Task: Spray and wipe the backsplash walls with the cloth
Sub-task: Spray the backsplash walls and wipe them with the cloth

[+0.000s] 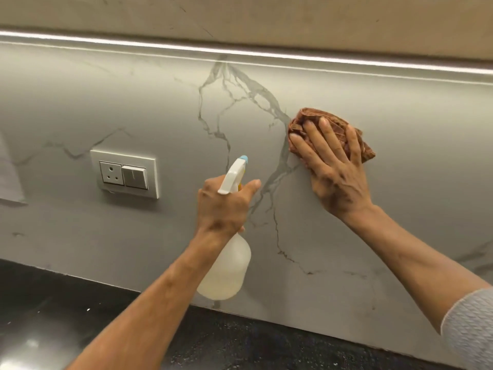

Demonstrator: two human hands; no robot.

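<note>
The backsplash wall (133,108) is grey marble with dark veins and fills most of the view. My left hand (222,206) grips the neck of a white spray bottle (226,271), whose blue-tipped nozzle points up and toward the wall. My right hand (334,172) lies flat with fingers spread, pressing a crumpled brown cloth (365,149) against the wall to the right of the bottle. The cloth shows above and beside my fingers.
A white socket and switch plate (125,173) is set in the wall left of the bottle. A lit strip (240,53) runs under the upper cabinet. The black speckled counter (240,340) meets the wall below. A pale sheet (9,180) hangs at the far left.
</note>
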